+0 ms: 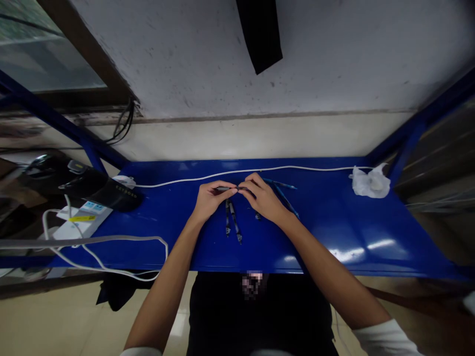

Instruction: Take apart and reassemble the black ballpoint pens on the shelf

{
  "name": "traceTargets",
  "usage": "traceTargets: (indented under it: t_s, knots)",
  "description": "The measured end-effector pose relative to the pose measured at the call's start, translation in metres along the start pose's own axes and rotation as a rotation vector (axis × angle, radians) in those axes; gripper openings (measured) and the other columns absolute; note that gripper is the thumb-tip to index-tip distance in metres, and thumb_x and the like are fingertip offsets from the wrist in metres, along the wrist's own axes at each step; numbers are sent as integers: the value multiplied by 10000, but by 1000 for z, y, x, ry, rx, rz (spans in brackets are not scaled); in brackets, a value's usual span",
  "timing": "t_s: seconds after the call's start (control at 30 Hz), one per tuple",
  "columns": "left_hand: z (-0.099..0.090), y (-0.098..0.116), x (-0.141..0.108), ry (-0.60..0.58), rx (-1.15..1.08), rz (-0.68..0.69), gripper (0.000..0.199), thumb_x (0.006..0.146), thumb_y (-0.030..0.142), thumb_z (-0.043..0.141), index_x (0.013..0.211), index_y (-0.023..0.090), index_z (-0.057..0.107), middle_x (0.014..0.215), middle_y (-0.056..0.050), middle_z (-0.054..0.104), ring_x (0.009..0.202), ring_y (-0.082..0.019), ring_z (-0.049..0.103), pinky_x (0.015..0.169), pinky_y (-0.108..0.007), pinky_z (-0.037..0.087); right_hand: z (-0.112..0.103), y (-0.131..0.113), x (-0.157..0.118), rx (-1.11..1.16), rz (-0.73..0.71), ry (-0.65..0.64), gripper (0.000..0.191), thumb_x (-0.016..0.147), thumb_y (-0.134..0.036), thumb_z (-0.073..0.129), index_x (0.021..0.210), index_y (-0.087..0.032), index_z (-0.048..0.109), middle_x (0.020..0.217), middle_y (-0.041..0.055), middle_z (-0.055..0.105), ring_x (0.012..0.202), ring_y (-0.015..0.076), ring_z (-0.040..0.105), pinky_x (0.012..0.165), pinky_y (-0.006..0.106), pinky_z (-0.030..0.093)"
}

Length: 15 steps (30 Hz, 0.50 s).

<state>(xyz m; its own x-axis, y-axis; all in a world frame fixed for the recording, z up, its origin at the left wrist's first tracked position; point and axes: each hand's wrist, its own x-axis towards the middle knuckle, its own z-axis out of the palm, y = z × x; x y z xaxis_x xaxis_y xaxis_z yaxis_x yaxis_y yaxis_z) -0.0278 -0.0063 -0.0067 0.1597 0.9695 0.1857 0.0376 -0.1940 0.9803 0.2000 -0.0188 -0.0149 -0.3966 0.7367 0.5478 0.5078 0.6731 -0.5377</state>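
Note:
Above the middle of the blue table (322, 222), my left hand (211, 200) pinches a slim dark pen-like rod (224, 188) between thumb and fingers. The fingertips of my right hand (261, 198) meet the left ones and close on the rod's other end, whose detail is hidden. Below the hands lie two thin black-and-grey pen-like pieces (233, 220), side by side. A small dark piece (258, 216) shows just under my right hand. Beyond that hand, several slim blue stick-like pieces (284, 193) lie on the tabletop, partly covered.
A black bottle (107, 190) lies at the left, near a white power strip (83, 222) and looped white cables (100, 267). One white cord (208, 177) runs along the back. Crumpled white plastic (371, 182) sits at the right, near the blue frame (406, 143).

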Motion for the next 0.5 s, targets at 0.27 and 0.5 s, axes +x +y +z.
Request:
traceTargets:
  t_s: [0.27,0.5]
  knots:
    - [-1,1,1,32,49,29,262,790,395,991,978,235,902,965,-60,872,843,-214,799,827,-342,648,-4,-6,1,2,25,-37,167,1167,-320,501,1187,-254,652,1211,107,644,1080,247,665,978,425,588]
    - [-1,1,1,18,51,12,313,751,410,1014,980,227,901,948,-65,875,839,-229,814,847,-363,668,-6,-5,1,-32,40,-90,271,1193,-364,446,1292,-275,682,1201,92,702,1076,244,702,1006,415,573]
